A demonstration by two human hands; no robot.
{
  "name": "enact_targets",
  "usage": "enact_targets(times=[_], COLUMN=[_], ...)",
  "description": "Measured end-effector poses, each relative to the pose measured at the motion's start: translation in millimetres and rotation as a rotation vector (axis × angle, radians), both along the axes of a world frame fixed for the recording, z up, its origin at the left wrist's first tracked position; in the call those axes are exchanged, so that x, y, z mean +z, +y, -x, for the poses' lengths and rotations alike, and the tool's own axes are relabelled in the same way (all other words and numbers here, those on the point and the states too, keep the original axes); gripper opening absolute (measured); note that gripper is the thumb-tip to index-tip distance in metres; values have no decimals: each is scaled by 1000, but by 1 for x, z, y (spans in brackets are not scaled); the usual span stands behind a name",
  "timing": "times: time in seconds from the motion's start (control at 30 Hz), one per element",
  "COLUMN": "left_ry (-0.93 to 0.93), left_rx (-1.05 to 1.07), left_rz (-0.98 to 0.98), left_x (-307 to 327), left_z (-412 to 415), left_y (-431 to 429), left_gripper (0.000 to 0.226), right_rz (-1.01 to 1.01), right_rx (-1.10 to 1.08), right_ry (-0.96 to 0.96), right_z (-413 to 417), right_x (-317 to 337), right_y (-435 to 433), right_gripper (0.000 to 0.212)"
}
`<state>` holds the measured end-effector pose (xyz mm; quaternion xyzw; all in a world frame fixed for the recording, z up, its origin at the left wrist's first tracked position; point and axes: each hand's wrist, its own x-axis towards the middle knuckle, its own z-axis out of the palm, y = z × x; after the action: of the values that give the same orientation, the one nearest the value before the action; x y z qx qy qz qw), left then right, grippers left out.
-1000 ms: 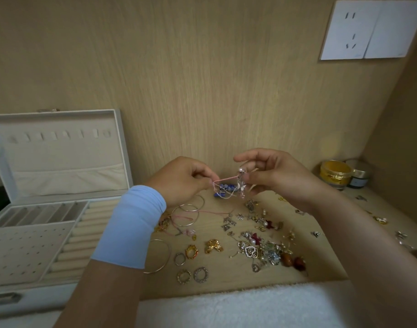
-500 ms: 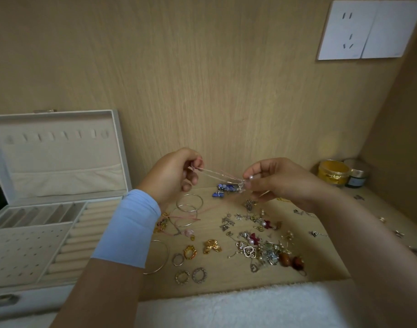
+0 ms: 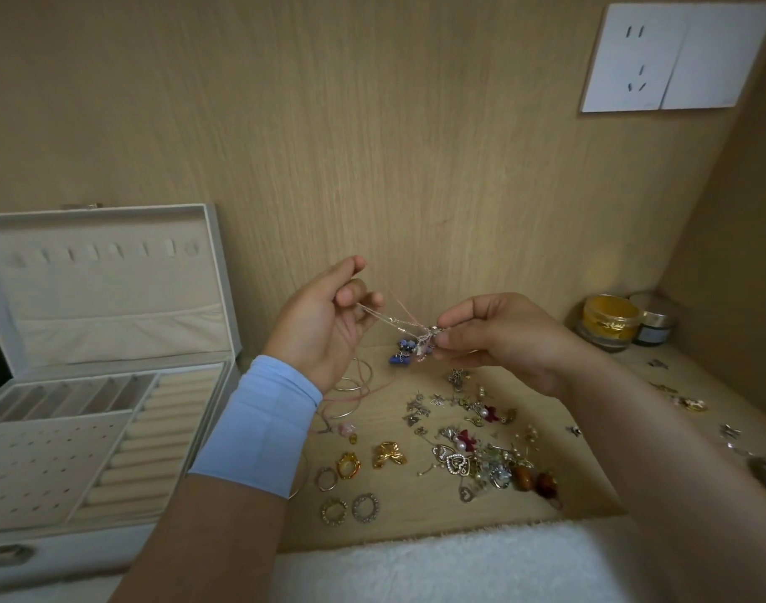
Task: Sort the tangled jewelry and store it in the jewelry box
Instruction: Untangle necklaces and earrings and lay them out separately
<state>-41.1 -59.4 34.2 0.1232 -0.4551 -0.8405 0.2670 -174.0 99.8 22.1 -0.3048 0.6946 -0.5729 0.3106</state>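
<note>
Loose rings and charms [image 3: 455, 461] lie spread on the near desk, apart for sorting. The jewelry box [image 3: 111, 298], left, stands open to receive them. Farther, left hand [image 3: 324, 328] and right hand [image 3: 503, 337] each pinch the tangled chain [image 3: 394, 319], stretched between them, apparently to expose the knot.

Jewelry box [image 3: 111, 298] cut off left, bangle [image 3: 302, 480] behind wristband [image 3: 259, 428]

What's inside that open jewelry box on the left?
The jewelry box shows divider slots, padded ring rolls and a holed earring panel, no jewelry visible in them. The blue sleeve covers its near right corner.
</note>
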Motion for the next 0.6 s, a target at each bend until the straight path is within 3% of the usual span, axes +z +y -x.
enact_targets(times=[0.27, 0.43, 0.6], left_ry=[101, 175, 157], left_rx=[-188, -140, -33], left_rz=[222, 335, 530], left_x=[11, 13, 18], left_z=[-12, -13, -12], left_y=[8, 12, 14], left_gripper=[16, 36, 38], right_rz=[-81, -47, -79], right_rx=[54, 25, 99], right_ry=[-69, -122, -75], right_z=[-1, -1, -7], right_x=[0, -3, -2], right_y=[1, -2, -3], right_gripper=[10, 13, 23])
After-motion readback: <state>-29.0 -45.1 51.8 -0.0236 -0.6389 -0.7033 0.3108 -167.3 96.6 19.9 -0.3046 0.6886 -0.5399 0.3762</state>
